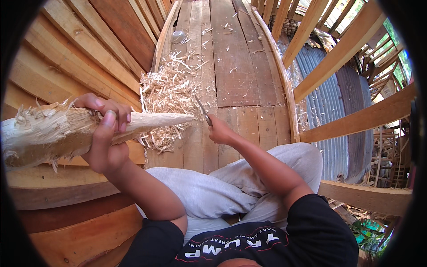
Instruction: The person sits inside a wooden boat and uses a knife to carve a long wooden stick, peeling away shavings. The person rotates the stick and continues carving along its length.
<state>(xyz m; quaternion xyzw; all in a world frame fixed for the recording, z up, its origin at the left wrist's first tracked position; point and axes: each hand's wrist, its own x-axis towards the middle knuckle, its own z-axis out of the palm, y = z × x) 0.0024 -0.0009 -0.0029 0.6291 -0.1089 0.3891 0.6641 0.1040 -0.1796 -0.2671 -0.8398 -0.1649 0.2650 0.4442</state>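
Observation:
A thick pale wooden pole (49, 131) comes in from the left edge, rough and splintered along its thick part. Its smooth end tapers to a point (171, 119) aimed right. My left hand (106, 129) is wrapped around the pole where the thick part narrows, thumb on top. Just beyond the tip, my right hand (218, 130) is closed on the handle of a knife. The narrow knife blade (201, 107) points up and away from me, apart from the wood. Most of the handle is hidden in my fist.
Curled wood shavings (167, 93) are heaped on the plank floor (235, 66) beyond the pole. A small clear cup (178, 37) lies farther off. Slatted plank wall (66, 53) rises on the left; wooden railings (356, 116) and corrugated metal sheets (324, 102) are at right. My crossed legs (213, 189) are below.

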